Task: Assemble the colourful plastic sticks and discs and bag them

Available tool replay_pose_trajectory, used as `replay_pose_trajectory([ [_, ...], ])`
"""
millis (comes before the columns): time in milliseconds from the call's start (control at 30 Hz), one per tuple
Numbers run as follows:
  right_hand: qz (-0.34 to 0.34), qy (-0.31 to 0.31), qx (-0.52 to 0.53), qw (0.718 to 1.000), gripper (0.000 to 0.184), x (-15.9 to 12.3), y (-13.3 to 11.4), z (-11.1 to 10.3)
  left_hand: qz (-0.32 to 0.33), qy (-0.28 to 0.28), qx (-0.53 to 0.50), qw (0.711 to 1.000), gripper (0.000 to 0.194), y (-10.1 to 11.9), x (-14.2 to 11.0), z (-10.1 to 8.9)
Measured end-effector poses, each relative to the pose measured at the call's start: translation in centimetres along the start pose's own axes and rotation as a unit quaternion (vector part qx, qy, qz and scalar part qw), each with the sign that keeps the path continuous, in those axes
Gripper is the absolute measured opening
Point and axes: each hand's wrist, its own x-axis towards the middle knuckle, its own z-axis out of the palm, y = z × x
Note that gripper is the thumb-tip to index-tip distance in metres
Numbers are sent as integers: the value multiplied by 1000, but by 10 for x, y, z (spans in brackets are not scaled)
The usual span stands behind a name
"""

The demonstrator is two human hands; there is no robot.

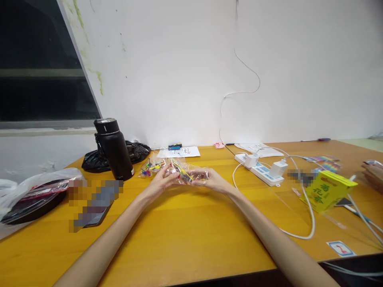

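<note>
Both arms reach forward over the wooden table. My left hand and my right hand grip a clear plastic bag with small colourful pieces inside, among them yellow and dark ones. The left fingers close on its left side, the right fingers on its right end. Just behind and left of the left hand lies another clear bag of small red, blue, green and yellow pieces. What exactly the pieces are is too small to tell.
A black flask stands at left by a black plastic bag and a phone. Behind are a paper sheet and screwdriver. At right lie a power strip, looping white cables and a yellow box.
</note>
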Motion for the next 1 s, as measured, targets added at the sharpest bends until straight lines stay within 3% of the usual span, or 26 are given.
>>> replay_pose_trajectory([
  [300,-22,33,-14,999,41,-1,-1,10,4,-33,-18,999,53,-2,0,3],
  [567,21,135,40,990,42,4,4,5,21,-16,-8,1000,34,3,-1,-1],
  [800,-8,64,40,997,41,2,-10,8,-4,-38,-7,999,47,0,-2,1],
  [1000,-3,123,13,992,36,5,-1,8,-4,-40,-10,999,45,-5,1,-1],
])
